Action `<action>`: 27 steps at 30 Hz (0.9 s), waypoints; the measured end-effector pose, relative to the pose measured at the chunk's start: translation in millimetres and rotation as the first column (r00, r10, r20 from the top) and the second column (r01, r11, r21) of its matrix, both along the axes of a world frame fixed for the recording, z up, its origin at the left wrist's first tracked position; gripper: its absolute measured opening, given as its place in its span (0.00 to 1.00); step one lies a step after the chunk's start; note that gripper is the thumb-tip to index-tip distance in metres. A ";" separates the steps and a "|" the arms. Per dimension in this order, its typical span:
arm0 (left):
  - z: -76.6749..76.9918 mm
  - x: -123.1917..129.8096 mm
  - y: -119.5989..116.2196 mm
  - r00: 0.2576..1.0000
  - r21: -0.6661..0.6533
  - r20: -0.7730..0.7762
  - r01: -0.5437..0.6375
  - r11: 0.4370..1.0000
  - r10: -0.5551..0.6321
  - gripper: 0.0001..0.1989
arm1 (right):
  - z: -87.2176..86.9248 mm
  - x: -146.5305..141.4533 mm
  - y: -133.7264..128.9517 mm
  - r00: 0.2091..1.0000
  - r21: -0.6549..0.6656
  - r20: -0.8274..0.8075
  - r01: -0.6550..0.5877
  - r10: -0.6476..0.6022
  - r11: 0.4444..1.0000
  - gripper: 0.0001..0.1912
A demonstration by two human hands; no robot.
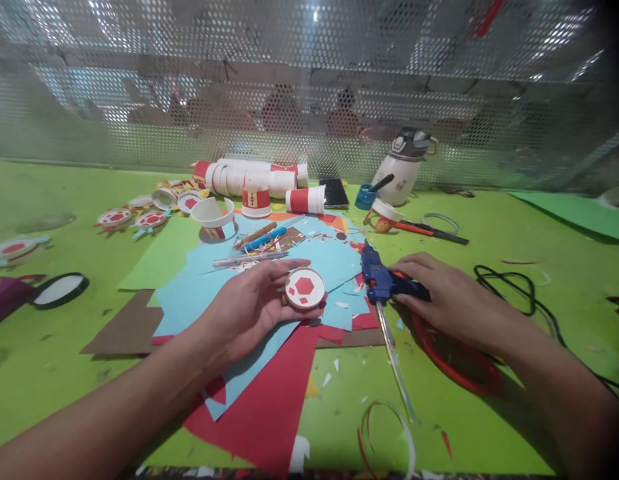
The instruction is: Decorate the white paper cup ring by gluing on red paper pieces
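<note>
In my left hand (pixel 254 307) is a paper cup base (pixel 305 288), a white disc with red paper shapes on its face, gripped at its edge between fingers and thumb. My right hand (pixel 439 293) is closed around the handle of a blue glue gun (pixel 382 277), which lies over the right side of the paper pile. A clear glue stick (pixel 396 367) sticks out of the gun's back end toward me. Red scissor handles (pixel 454 357) show beneath my right forearm. Under my left hand spread sheets of light blue paper (pixel 189 293) and red paper (pixel 269 400).
Paper cups (pixel 254 180) lie in a row at the back, near a cut cup (pixel 214 219). Decorated discs (pixel 152 219) sit at the left. A water bottle (pixel 402 167) and a phone (pixel 334 193) stand before the perforated metal screen (pixel 289 87). A black cord (pixel 534 300) curls at the right.
</note>
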State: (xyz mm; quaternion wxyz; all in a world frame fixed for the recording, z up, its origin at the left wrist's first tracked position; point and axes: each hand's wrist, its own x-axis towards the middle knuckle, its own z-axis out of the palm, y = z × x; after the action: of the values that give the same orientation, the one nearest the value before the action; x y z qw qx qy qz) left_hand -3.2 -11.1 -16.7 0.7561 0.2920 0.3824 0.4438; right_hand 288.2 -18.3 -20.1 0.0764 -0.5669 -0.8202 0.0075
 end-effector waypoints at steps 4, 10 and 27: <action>0.4 0.7 -1.1 0.999 0.010 0.025 0.026 1.000 -0.026 0.13 | 0.3 -0.7 -0.3 1.000 -0.005 -0.012 0.006 -0.006 1.000 0.14; 4.4 1.5 -3.3 1.000 -0.007 0.025 0.017 1.000 -0.017 0.15 | 2.2 -1.7 2.2 1.000 -0.021 0.016 0.021 -0.020 1.000 0.13; 9.0 1.4 -5.3 0.997 0.022 0.025 0.069 0.997 -0.070 0.27 | 16.5 -2.8 0.8 0.993 0.042 -0.040 0.115 -0.113 0.992 0.19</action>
State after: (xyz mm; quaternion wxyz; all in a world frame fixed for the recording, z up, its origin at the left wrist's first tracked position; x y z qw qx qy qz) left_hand -1.8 -16.4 -7.7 0.7727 0.3075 0.3575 0.4250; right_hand 285.4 -17.5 -3.5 0.1046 -0.6108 -0.7849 -0.0044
